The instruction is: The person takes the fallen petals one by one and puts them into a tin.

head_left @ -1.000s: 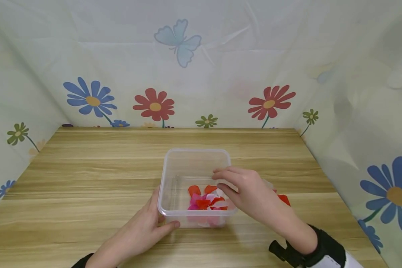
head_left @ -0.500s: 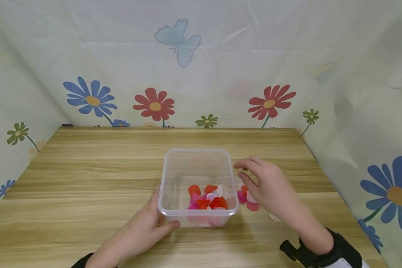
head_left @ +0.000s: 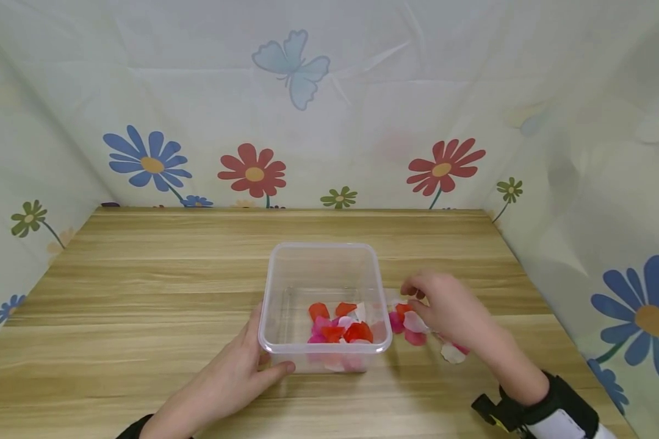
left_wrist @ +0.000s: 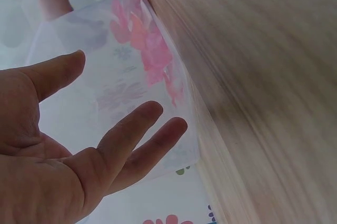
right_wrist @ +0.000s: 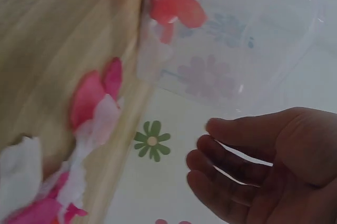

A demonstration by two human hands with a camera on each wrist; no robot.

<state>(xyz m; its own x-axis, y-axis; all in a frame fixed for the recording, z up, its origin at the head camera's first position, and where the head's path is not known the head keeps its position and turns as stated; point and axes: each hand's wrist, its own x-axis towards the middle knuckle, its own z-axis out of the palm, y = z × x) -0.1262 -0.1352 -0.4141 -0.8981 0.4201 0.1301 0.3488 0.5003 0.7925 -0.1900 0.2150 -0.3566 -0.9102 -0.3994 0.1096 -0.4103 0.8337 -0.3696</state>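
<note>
A clear plastic box stands on the wooden table with red, pink and white petals lying inside. My left hand rests against its near left corner. In the left wrist view the thumb and fingers spread beside the clear wall, nothing between them. To the right of the box, loose petals lie scattered. My right hand hovers over them and hides some. Seen from the right wrist, its fingers bend loosely together with no petal among them.
A white petal lies nearest me among the scattered ones. Behind the wooden table and along both sides hangs a white cloth printed with flowers and a butterfly.
A red petal has dropped into the box. My right hand has moved right, from over the box to above the loose petals, and lowered. My left hand stays put.
</note>
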